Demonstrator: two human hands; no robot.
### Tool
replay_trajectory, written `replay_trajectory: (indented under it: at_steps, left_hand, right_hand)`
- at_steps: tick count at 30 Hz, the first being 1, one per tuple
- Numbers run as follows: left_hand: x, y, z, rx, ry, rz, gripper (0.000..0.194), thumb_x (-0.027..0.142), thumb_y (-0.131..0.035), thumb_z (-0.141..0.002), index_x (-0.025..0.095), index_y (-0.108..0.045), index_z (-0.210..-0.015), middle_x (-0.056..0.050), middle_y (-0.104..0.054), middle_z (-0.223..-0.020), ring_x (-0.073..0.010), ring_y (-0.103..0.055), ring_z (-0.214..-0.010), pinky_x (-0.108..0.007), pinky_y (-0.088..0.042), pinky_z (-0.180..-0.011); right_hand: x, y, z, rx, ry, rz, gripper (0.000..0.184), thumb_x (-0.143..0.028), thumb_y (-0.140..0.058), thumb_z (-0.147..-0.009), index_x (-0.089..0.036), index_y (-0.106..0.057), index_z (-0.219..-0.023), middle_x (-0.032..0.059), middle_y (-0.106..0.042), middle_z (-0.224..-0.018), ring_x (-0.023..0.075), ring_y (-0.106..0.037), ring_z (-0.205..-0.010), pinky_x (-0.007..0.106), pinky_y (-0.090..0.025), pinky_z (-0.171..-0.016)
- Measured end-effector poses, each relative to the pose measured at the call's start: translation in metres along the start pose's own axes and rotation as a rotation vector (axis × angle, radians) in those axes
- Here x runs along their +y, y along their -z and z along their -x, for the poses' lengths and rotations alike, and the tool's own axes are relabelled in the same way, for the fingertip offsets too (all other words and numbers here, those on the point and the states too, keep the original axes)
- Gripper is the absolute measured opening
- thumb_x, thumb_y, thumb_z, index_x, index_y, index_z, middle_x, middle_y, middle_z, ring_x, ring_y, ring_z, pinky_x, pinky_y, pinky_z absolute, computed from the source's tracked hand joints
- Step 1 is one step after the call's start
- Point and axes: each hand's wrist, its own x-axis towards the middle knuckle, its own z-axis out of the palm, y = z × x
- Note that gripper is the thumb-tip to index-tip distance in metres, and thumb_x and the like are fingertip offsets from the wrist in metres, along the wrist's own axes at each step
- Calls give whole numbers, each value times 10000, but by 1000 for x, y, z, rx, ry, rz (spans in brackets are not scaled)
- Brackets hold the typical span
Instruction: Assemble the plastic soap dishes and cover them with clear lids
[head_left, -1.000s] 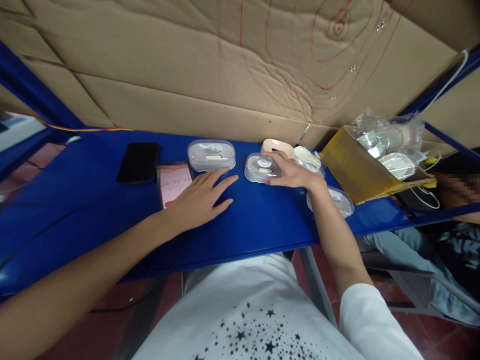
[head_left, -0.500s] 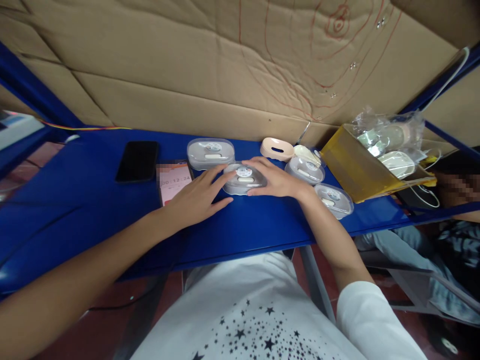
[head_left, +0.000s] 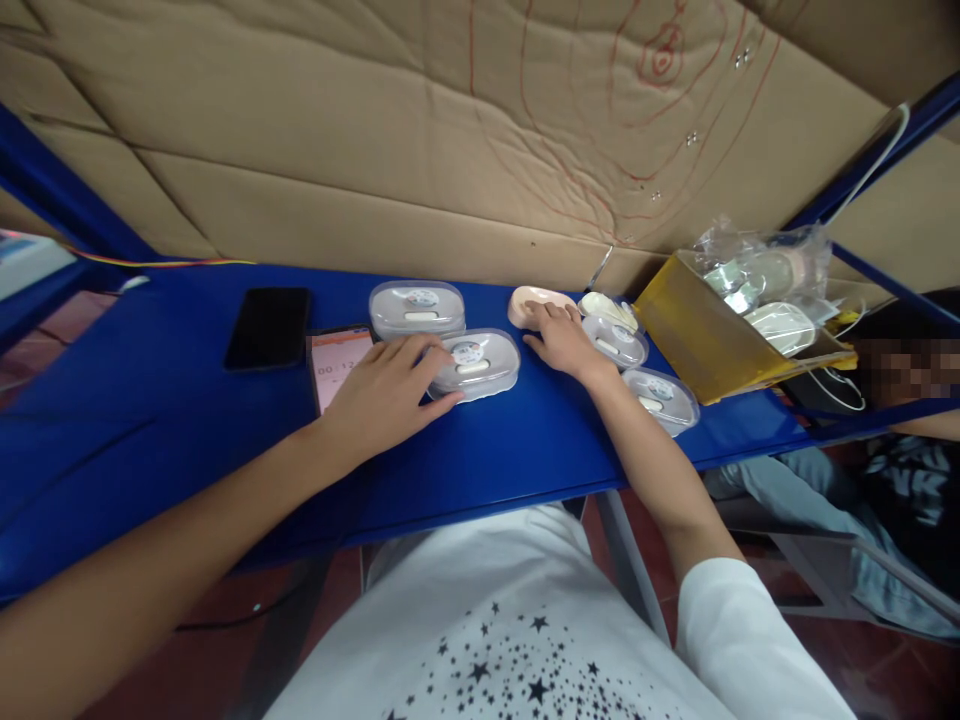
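Observation:
My left hand (head_left: 390, 385) grips the left end of a clear oval plastic case (head_left: 480, 363) lying on the blue table (head_left: 525, 450). Another clear case (head_left: 417, 308) sits just behind it. My right hand (head_left: 561, 340) reaches to the back of the table, fingers spread and resting on a beige oval pod (head_left: 529, 303). Two more clear cases (head_left: 615, 340) (head_left: 660, 398) lie to the right of that hand.
A black phone (head_left: 267, 327) and a phone with a lit pink screen (head_left: 336, 362) lie left of my left hand. A yellow bin (head_left: 712, 335) of bagged parts stands at the right. Cardboard walls the back. Another person sits at the far right.
My right hand slid a clear case leftward to my left hand, let go of it, then reached back to the beige pod. My left hand closed on the case.

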Motion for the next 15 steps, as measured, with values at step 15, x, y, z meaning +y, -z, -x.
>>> replay_trajectory:
  at_steps: [15]
  left_hand:
    - [0,3,-3,86,51,-30,509,396,-454,-1129,105,-560,-1533,-264,-566,-1569,-438,-575,-1421,-601,-475,-1156]
  right_hand:
    - [13,71,37,-193,365,-432,389,-463,-534,-1108,-264,-713,-1391,47,-762,-1413,237,-717,-1270,368,-536,-1103]
